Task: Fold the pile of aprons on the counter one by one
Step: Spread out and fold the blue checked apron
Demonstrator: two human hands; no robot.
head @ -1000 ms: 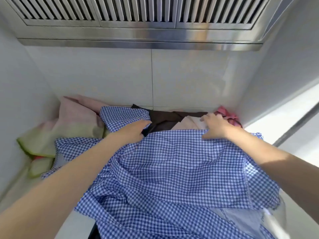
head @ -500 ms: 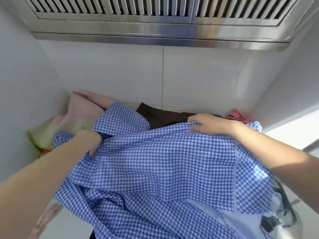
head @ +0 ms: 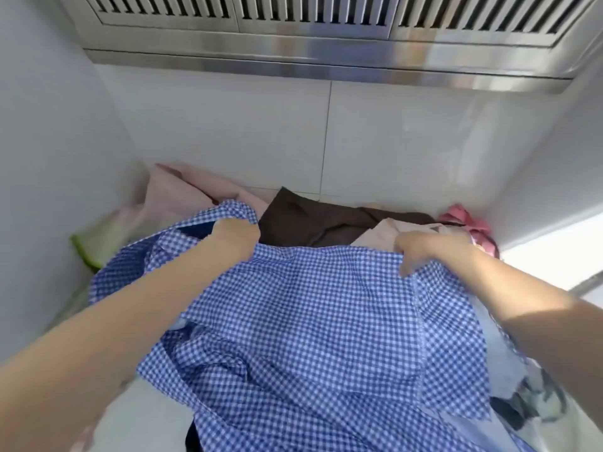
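The blue gingham apron point(head: 310, 321) lies spread and rumpled across the bench point(head: 143, 415), covering most of its near half. The left hand point(head: 236, 236), at 11 o'clock on the apron, grips a bunched corner of its far edge; its fingers are curled into the cloth. The right hand point(head: 424, 252), at 1 o'clock, has its fingers point(head: 406, 267) bent down and pinching the same far edge. Behind the apron, against the tiled wall: a pale pink apron point(head: 182, 194) at 10 o'clock, a dark brown apron point(head: 319, 220) at 12 o'clock, a bright pink cloth point(head: 466, 220) at 2 o'clock. A steel extractor hood point(head: 326, 44) hangs overhead.
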